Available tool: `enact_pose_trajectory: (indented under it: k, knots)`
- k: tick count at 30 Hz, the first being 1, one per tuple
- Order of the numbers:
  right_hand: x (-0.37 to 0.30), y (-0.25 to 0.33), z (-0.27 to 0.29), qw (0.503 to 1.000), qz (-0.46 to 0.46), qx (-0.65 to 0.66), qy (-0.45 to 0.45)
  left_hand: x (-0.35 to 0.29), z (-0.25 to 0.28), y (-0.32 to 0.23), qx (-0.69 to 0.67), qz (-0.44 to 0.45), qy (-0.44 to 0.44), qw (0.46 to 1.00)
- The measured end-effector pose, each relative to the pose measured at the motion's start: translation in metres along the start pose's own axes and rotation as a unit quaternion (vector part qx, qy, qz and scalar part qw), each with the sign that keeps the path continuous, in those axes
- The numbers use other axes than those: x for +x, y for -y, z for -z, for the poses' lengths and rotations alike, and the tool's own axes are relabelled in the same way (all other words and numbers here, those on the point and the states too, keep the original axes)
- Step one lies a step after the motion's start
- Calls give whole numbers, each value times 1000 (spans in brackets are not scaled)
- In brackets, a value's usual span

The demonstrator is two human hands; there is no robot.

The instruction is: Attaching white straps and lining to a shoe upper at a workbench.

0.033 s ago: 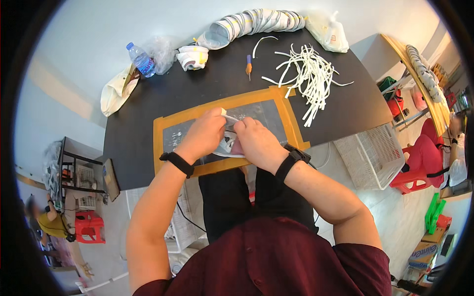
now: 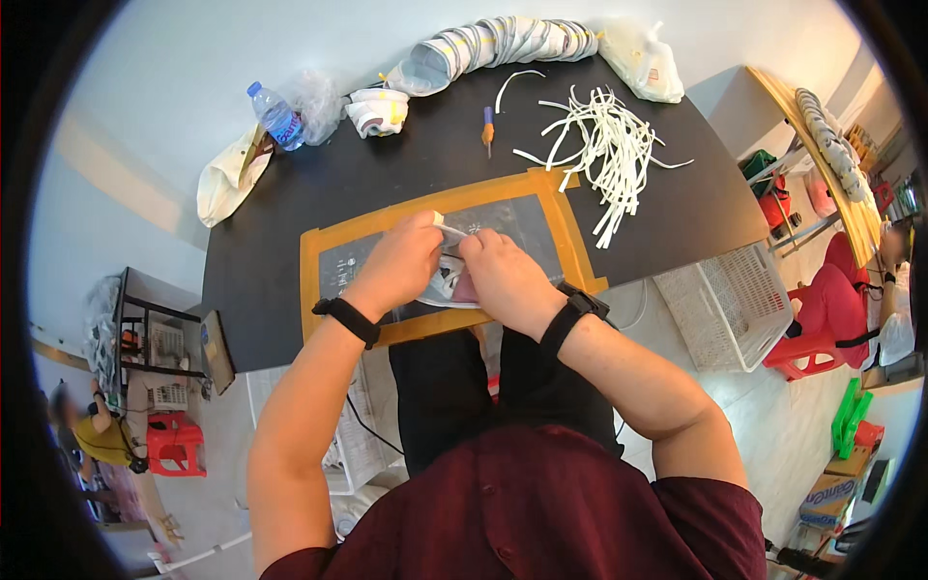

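Observation:
My left hand (image 2: 411, 249) is closed on one end of a narrow white strip (image 2: 450, 230). Its other end runs to the fingers of my right hand (image 2: 503, 271), which are pinched together over it. Just below, between the two hands, lies a white fabric piece (image 2: 447, 280) with dark print and a pinkish patch, partly hidden by my fingers; it looks like a cap. It rests at the near edge of a dark sheet (image 2: 512, 220) framed with brown tape (image 2: 372, 215) on the black table (image 2: 280, 203).
A heap of loose white strips (image 2: 614, 159) lies right of the mat, near an orange-handled screwdriver (image 2: 488, 130). Along the back are nested fabric caps (image 2: 483, 48), a single cap (image 2: 377, 112), a water bottle (image 2: 276, 118) and a plastic bag (image 2: 643, 66). A white basket (image 2: 725, 309) stands at right.

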State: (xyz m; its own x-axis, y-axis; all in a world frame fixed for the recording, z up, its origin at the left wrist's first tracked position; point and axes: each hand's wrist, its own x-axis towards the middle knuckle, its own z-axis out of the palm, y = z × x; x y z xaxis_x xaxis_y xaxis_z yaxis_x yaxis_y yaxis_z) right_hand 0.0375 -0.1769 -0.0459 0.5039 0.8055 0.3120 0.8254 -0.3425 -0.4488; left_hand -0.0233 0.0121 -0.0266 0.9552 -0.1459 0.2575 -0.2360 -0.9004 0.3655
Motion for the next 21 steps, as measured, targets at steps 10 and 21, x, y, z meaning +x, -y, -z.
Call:
enact_pose_trajectory:
  k: [10,21]
  knots:
    - [-7,9,11,997,-34,73,-8,-4,4,-1,-3,9,-11,1000]
    - [-26,5,4,999,45,-12,19,-6,-1,6,-23,11,-13,1000]
